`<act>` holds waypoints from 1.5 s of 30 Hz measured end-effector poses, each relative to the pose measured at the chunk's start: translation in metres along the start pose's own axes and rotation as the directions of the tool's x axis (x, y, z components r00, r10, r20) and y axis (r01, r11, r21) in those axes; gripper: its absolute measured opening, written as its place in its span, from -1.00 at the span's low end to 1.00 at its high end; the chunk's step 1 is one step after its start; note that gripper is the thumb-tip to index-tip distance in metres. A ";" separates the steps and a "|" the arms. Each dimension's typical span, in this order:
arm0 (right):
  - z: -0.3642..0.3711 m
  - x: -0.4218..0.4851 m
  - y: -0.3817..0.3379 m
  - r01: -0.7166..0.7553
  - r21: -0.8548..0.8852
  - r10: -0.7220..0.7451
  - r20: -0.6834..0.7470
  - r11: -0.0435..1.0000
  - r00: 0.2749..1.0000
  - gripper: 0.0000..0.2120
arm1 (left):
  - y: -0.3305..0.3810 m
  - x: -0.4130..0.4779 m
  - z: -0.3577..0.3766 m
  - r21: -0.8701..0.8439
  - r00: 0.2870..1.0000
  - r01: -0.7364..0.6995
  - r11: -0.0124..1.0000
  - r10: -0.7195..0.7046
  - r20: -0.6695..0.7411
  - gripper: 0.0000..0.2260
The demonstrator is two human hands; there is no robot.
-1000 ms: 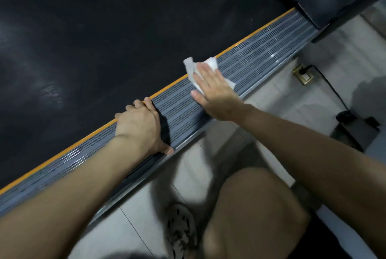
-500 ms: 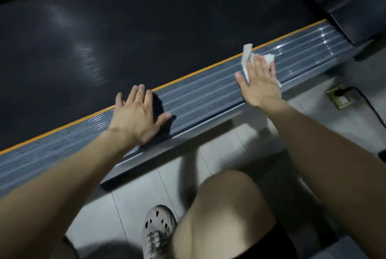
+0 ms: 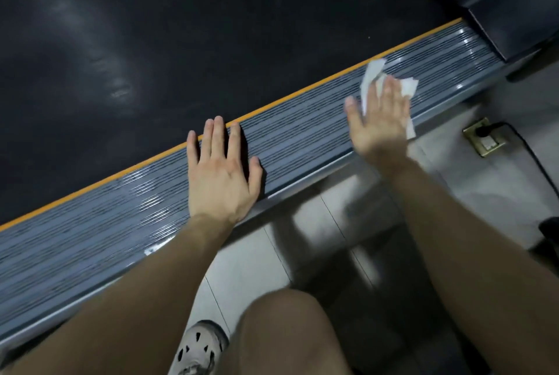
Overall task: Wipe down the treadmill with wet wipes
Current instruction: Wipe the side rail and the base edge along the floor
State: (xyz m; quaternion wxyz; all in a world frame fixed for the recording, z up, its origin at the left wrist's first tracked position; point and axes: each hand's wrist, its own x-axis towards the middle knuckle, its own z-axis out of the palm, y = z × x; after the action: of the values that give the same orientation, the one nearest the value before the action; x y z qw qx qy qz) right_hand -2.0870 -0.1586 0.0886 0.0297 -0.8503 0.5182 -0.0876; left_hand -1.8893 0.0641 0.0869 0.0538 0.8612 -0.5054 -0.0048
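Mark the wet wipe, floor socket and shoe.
wet wipe [image 3: 373,71]: head view, free upper flap.
floor socket [image 3: 488,144]: head view, lower half of the plate.
shoe [image 3: 198,347]: head view, perforated toe top.

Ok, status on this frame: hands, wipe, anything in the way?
Left hand flat on grey ribbed treadmill side rail. Right hand presses crumpled white wet wipe onto it. Black housing ends the rail beyond.
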 end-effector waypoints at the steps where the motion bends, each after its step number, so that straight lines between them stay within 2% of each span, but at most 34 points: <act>1: 0.006 -0.017 -0.027 0.129 -0.019 -0.130 -0.057 0.991 0.990 -0.30 | -0.001 0.000 0.001 -0.005 1.000 0.004 1.000 -0.004 -0.012 -0.36; 2: 0.009 -0.036 -0.053 0.332 -0.014 -0.331 -0.101 0.943 0.938 -0.33 | -0.001 0.000 0.001 -0.016 1.000 0.002 1.000 -0.002 -0.020 -0.36; 4: -0.003 -0.065 -0.084 0.662 0.064 -0.665 0.105 0.747 0.739 -0.34 | -0.002 0.000 0.000 -0.027 1.000 -0.012 1.000 0.012 -0.025 -0.37; 5: -0.012 -0.060 -0.081 0.745 0.109 -0.751 0.158 0.659 0.641 -0.36 | -0.002 0.000 0.000 -0.026 1.000 -0.009 1.000 0.008 -0.024 -0.37; 6: -0.016 -0.044 -0.070 0.772 0.120 -0.781 0.130 0.624 0.611 -0.38 | -0.001 0.000 0.001 -0.023 1.000 -0.003 1.000 0.002 -0.022 -0.37; 7: -0.014 -0.023 -0.050 0.739 0.091 -0.745 0.087 0.667 0.662 -0.40 | -0.001 0.001 0.002 -0.024 1.000 0.000 1.000 -0.001 -0.021 -0.37; 8: -0.013 0.001 -0.028 0.628 0.040 -0.630 0.062 0.777 0.774 -0.38 | -0.001 0.002 0.003 -0.027 1.000 -0.005 1.000 0.004 -0.023 -0.37; 10: -0.011 0.036 0.014 0.217 -0.051 -0.210 0.125 0.975 0.970 -0.24 | -0.004 0.004 0.006 -0.033 0.998 -0.035 0.999 0.033 -0.045 -0.40; 12: -0.010 0.046 0.014 -0.083 0.018 0.079 0.162 0.996 0.984 -0.17 | -0.004 0.003 0.007 -0.026 0.997 -0.063 0.998 0.062 -0.036 -0.42; 13: -0.010 0.038 -0.002 -0.095 0.048 0.086 0.161 0.994 0.983 -0.18 | -0.004 0.001 0.007 -0.022 0.998 -0.065 0.998 0.065 -0.026 -0.42; 15: -0.011 0.002 -0.047 0.193 0.108 -0.209 0.157 0.975 0.965 -0.29 | -0.003 -0.002 0.004 -0.018 0.998 -0.064 0.998 0.063 -0.016 -0.42; 17: -0.016 -0.033 -0.071 0.601 0.200 -0.634 0.222 0.773 0.741 -0.38 | -0.001 0.003 0.001 -0.017 0.998 -0.068 0.998 0.068 -0.005 -0.43; 18: -0.019 -0.035 -0.068 0.688 0.211 -0.719 0.256 0.694 0.647 -0.40 | 0.002 0.008 0.000 -0.017 0.998 -0.059 0.998 0.059 -0.001 -0.44; 19: -0.018 -0.022 -0.051 0.715 0.191 -0.737 0.258 0.672 0.624 -0.41 | 0.007 0.014 -0.002 -0.020 0.999 -0.044 0.999 0.044 -0.001 -0.46; 21: -0.014 0.025 -0.008 0.567 -0.036 -0.554 0.167 0.823 0.815 -0.38 | 0.024 0.026 -0.005 -0.030 1.000 -0.022 0.999 0.023 0.005 -0.38; 22: -0.019 0.050 0.016 0.361 -0.122 -0.347 0.123 0.925 0.930 -0.37 | 0.035 0.032 -0.006 -0.034 0.999 -0.030 0.999 0.030 0.019 -0.28; 23: -0.022 0.069 0.037 0.121 -0.093 -0.108 0.135 0.988 0.985 -0.33 | 0.048 0.039 -0.005 -0.035 0.998 -0.048 0.998 0.049 0.042 -0.16; 24: -0.023 0.080 0.049 -0.057 -0.058 0.067 0.199 0.997 0.978 -0.28 | 0.062 0.046 -0.004 -0.033 0.995 -0.071 0.997 0.073 0.071 -0.05; 25: -0.023 0.084 0.050 -0.133 -0.005 0.131 0.226 0.991 0.965 -0.26 | 0.076 0.052 -0.002 -0.022 0.990 -0.094 0.995 0.095 0.103 0.04; 26: -0.018 0.081 0.043 -0.093 -0.005 0.092 0.199 0.996 0.976 -0.24 | 0.089 0.057 -0.001 -0.003 0.984 -0.114 0.993 0.114 0.134 0.10; 28: -0.004 0.052 0.023 0.251 -0.019 -0.247 0.111 0.968 0.963 -0.28 | 0.102 0.062 0.004 0.040 0.980 -0.134 0.990 0.126 0.153 0.16; 29: 0.000 0.033 0.019 0.485 -0.010 -0.484 0.059 0.874 0.873 -0.36 | 0.103 0.064 0.006 0.046 0.982 -0.136 0.990 0.128 0.139 0.16; 31: -0.009 0.015 0.019 0.747 0.017 -0.743 0.121 0.664 0.658 -0.48 | 0.101 0.064 0.008 0.022 0.984 -0.136 0.991 0.132 0.120 0.15; 32: -0.017 0.023 0.029 0.784 0.000 -0.771 0.179 0.621 0.611 -0.44 | 0.099 0.063 0.008 0.016 0.985 -0.132 0.991 0.130 0.112 0.14; 33: -0.019 0.042 0.043 0.756 -0.119 -0.740 0.153 0.644 0.655 -0.34 | 0.098 0.063 0.008 0.015 0.986 -0.134 0.991 0.132 0.104 0.14; 34: -0.021 0.066 0.065 0.647 -0.232 -0.626 0.164 0.727 0.762 -0.28 | 0.100 0.064 0.008 0.008 0.985 -0.143 0.990 0.142 0.101 0.12; 36: -0.027 0.107 0.105 0.221 -0.233 -0.190 0.146 0.947 0.971 -0.36 | 0.101 0.065 0.009 -0.022 0.977 -0.195 0.981 0.196 0.085 0.07; 38: -0.022 0.116 0.108 -0.030 -0.065 0.041 0.171 0.997 0.984 -0.21 | 0.099 0.066 0.011 -0.036 0.966 -0.244 0.969 0.246 0.078 0.01; 39: -0.016 0.104 0.089 0.042 -0.061 -0.036 0.109 0.997 0.993 -0.09 | 0.098 0.067 0.012 -0.030 0.962 -0.256 0.966 0.258 0.089 0.01; 40: -0.011 0.086 0.065 0.230 -0.062 -0.220 0.137 0.971 0.966 -0.09 | 0.098 0.066 0.013 -0.021 0.960 -0.261 0.965 0.261 0.099 0.01; 42: -0.007 0.046 0.033 0.585 0.019 -0.581 0.152 0.811 0.800 -0.38 | 0.101 0.066 0.011 -0.004 0.964 -0.245 0.969 0.244 0.101 0.02; 43: -0.010 0.041 0.036 0.678 0.060 -0.676 0.177 0.733 0.715 -0.47 | 0.107 0.070 0.008 0.003 0.971 -0.224 0.974 0.223 0.090 0.03; 44: -0.019 0.048 0.050 0.703 0.047 -0.699 0.175 0.709 0.694 -0.48 | 0.117 0.077 0.005 0.011 0.977 -0.198 0.980 0.196 0.081 0.03; 45: -0.018 0.063 0.074 0.650 -0.049 -0.642 0.121 0.758 0.757 -0.45 | 0.128 0.087 0.002 0.014 0.981 -0.178 0.984 0.176 0.083 0.01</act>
State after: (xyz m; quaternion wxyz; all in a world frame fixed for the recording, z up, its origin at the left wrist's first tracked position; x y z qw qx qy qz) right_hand -2.1268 -0.2480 0.1038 -0.0147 -0.9804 0.1943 -0.0285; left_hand -1.9580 -0.0740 0.1016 0.0243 0.8124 -0.5818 -0.0297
